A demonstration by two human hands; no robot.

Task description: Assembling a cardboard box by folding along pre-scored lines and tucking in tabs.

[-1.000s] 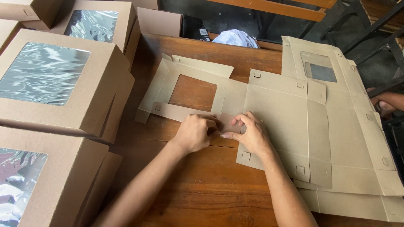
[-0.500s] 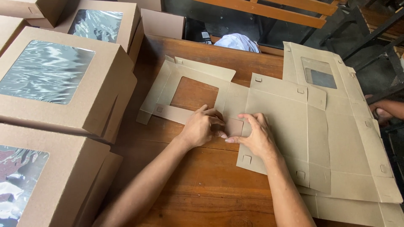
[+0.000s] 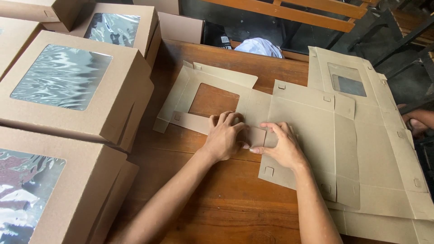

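Note:
A flat, unfolded brown cardboard box blank (image 3: 312,122) with a square window cut-out lies on the wooden table (image 3: 226,199). My left hand (image 3: 224,138) presses on the blank's near edge beside the window opening, fingers curled over a small flap. My right hand (image 3: 280,144) rests just to its right, fingertips pinching the same flap. Both hands touch the cardboard near its middle fold.
Several assembled brown boxes with clear film windows (image 3: 68,86) stack at the left. More flat blanks (image 3: 384,149), one with a window, lie under and right of the top blank. A white cloth (image 3: 260,46) sits beyond the table. Another person's hand (image 3: 416,122) shows at the right edge.
Both hands have stayed on the same flap at the blank's middle; the fingers shifted slightly, folding the small flap down. The view has tilted a little.

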